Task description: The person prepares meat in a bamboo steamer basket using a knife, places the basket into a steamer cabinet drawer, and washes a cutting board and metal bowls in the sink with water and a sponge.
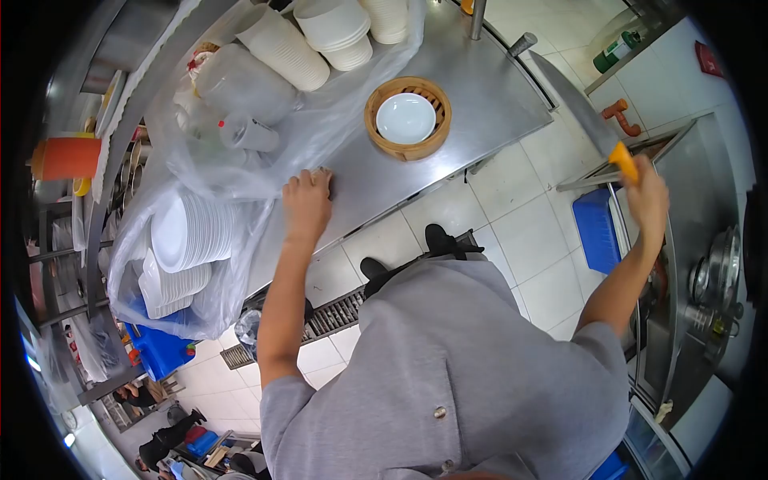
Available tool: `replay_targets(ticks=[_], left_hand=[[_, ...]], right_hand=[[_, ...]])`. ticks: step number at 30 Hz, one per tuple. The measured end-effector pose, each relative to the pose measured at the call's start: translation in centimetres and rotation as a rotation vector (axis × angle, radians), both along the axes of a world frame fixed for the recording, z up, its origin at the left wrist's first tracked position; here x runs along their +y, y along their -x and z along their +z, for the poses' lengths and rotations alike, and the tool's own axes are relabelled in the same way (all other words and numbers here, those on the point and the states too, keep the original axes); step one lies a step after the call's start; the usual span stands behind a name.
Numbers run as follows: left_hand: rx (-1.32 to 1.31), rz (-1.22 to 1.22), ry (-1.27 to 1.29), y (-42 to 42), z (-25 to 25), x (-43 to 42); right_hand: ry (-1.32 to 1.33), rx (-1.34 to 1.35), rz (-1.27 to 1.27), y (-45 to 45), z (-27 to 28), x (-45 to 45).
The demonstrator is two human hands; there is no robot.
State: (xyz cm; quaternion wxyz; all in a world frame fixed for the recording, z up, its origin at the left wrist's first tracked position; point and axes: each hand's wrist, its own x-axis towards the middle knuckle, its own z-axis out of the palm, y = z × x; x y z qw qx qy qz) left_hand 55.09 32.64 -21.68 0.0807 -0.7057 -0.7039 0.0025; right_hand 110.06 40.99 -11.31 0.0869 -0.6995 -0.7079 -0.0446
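My right hand (645,196) grips the orange handle of a large knife (578,108), held out to the right above the floor. Its broad grey blade points away from me, toward the counter's far corner. Over the near edge of the steel counter (488,100), my left hand (307,198) has its fingers curled in; what they hold, if anything, is hidden. A round bamboo steamer (370,120) with a white bowl (406,118) inside stands on the counter, ahead and right of my left hand.
Left of my left hand, clear plastic bags hold stacked white plates (188,232) and white tubs (284,48). A blue bin (596,232) and a steel sink unit (692,200) stand at right. A floor drain grate (336,316) crosses the tiles. Other people are at lower left.
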Motion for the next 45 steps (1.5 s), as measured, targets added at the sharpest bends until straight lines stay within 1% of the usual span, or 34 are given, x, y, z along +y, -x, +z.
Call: replay_targets(ticks=[1, 2, 3, 4, 5, 6, 7, 8, 9, 10, 11, 13, 14, 16, 18, 19, 21, 23, 24, 26, 27, 29, 33, 35, 36, 38, 41, 43, 45], left_hand=[[0.004, -0.003, -0.001, 0.7, 0.5, 0.3], [-0.148, 0.025, -0.01, 1.5, 1.0, 0.5], [-0.297, 0.058, -0.026, 2.2, 1.5, 0.8], [-0.352, 0.026, -0.068, 2.9, 2.1, 1.2], [-0.334, 0.039, -0.082, 3.0, 3.0, 1.7], [-0.409, 0.031, -0.079, 2.4, 4.2, 2.2], [-0.49, 0.018, -0.075, 1.5, 5.3, 2.7], [-0.486, 0.02, -0.077, 0.4, 6.4, 3.4], [-0.523, -0.029, -0.136, -1.0, 7.6, 4.3], [-0.561, -0.081, -0.195, -2.3, 8.4, 5.2], [-0.564, -0.088, -0.196, -3.3, 8.9, 6.3], [-0.654, -0.203, -0.249, -5.1, 9.3, 8.7], [-0.659, -0.218, -0.255, -6.0, 9.3, 9.7], [-0.783, -0.204, -0.093, -7.7, 9.3, 11.3], [-0.798, -0.229, -0.074, -9.0, 8.7, 12.6], [-0.807, -0.239, -0.052, -9.6, 8.4, 13.0], [-0.776, -0.29, -0.07, -10.3, 8.0, 13.5], [-0.741, -0.335, -0.086, -10.7, 7.8, 13.8], [-0.698, -0.361, -0.08, -10.9, 7.9, 13.8], [-0.652, -0.387, -0.072, -11.2, 8.0, 13.9], [-0.625, -0.403, -0.079, -11.3, 8.0, 14.0], [-0.593, -0.417, -0.087, -11.5, 8.2, 14.2], [-0.502, -0.424, -0.075, -11.7, 8.3, 14.7], [-0.484, -0.44, -0.072, -11.8, 8.1, 14.6], [-0.457, -0.44, -0.064, -12.0, 8.0, 14.4], [-0.43, -0.472, -0.042, -12.8, 8.1, 14.6], [-0.452, -0.541, -0.002, -13.3, 7.8, 14.5], [-0.432, -0.519, 0.023, -13.4, 7.6, 14.9], [-0.409, -0.525, 0.036, -13.3, 7.9, 15.2]], right_hand=[[0.177, 0.32, -0.045, 1.1, -0.5, -1.3], [0.356, 0.643, -0.085, 2.8, -1.2, -2.6], [0.443, 0.835, -0.056, 4.3, -3.0, -3.7], [0.528, 1.028, -0.015, 6.0, -4.8, -4.4], [0.58, 1.148, 0.036, 8.0, -6.0, -4.9], [0.64, 1.264, 0.084, 10.0, -6.9, -5.3], [0.645, 1.35, 0.122, 12.3, -7.4, -5.4], [0.644, 1.435, 0.152, 14.3, -7.4, -5.6], [0.64, 1.437, 0.151, 15.8, -6.6, -5.6], [0.675, 1.496, 0.188, 17.0, -5.4, -5.2], [0.709, 1.555, 0.224, 18.0, -4.7, -5.0], [0.67, 1.539, 0.253, 19.3, -4.3, -4.3], [0.639, 1.522, 0.287, 19.7, -4.1, -3.9], [0.61, 1.528, 0.276, 20.4, -4.2, -3.4], [0.588, 1.536, 0.262, 20.8, -4.7, -3.0], [0.577, 1.497, 0.25, 21.0, -5.0, -2.9], [0.563, 1.463, 0.235, 21.3, -5.0, -2.7], [0.541, 1.336, 0.205, 21.6, -4.9, -2.6], [0.539, 1.34, 0.201, 21.8, -5.0, -2.5], [0.496, 1.198, 0.229, 22.2, -5.7, -2.2], [0.496, 1.203, 0.228, 22.3, -6.7, -2.3], [0.324, 1.052, 0.305, 22.7, -8.8, -2.5], [0.409, 1.073, 0.342, 21.7, -9.1, -6.7], [0.642, 1.163, 0.256, 20.8, -8.6, -9.5], [0.647, 1.165, 0.247, 20.6, -8.2, -9.8], [0.712, 1.328, 0.275, 20.5, -7.6, -10.2], [0.635, 1.303, 0.271, 22.4, -7.9, -5.7], [0.615, 1.321, 0.26, 23.9, -8.1, -3.9], [0.563, 1.491, 0.249, 25.2, -9.2, -3.7]])
